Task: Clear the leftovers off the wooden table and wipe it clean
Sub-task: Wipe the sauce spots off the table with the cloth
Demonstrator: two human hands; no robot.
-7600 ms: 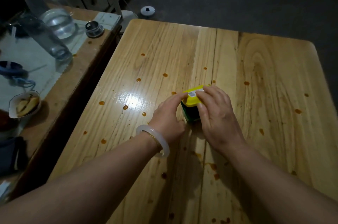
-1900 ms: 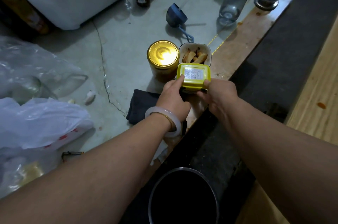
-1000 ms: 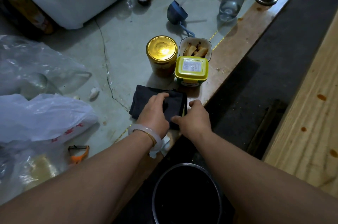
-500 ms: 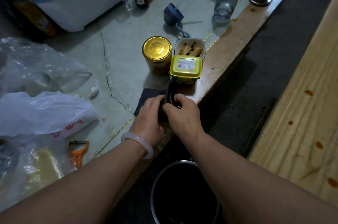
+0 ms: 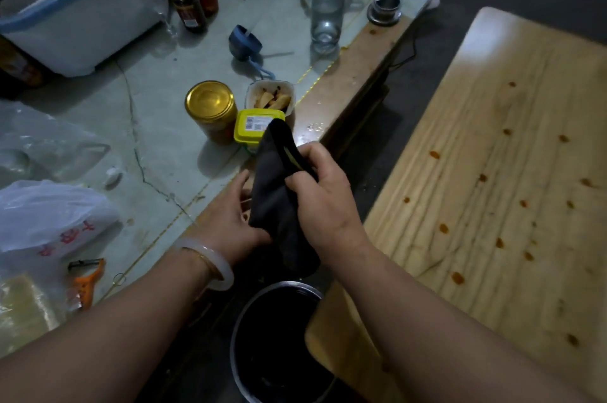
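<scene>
Wooden table [image 5: 492,238] lies at the right, bare of dishes but dotted with orange-brown sauce drops [image 5: 457,277], so I judge that the clearing is done and the wiping step is about to start. Nearest to the camera, low between the two forearms, stands a dark round pot [image 5: 249,314]; what it holds is too dark to tell. Just above it the right hand [image 5: 323,202] grasps a dark cloth [image 5: 276,199], fingers curled tight around its middle. The left hand [image 5: 233,222] touches the lower part of the cloth with rather straight fingers; whether it pinches the fabric I cannot tell. The next move probably calls for carrying the cloth to the right and pressing it flat on the drops. Behind the cloth, on the grey side table [image 5: 157,139], a yellow-lidded box [image 5: 253,128], a gold-lidded jar [image 5: 210,106] and a small dish [image 5: 271,97] of food pieces stand close together. Farther are a clear bottle [image 5: 325,8] and a white basin [image 5: 82,18]. Nothing blocks the way; only the pot below could catch a hanging end.
</scene>
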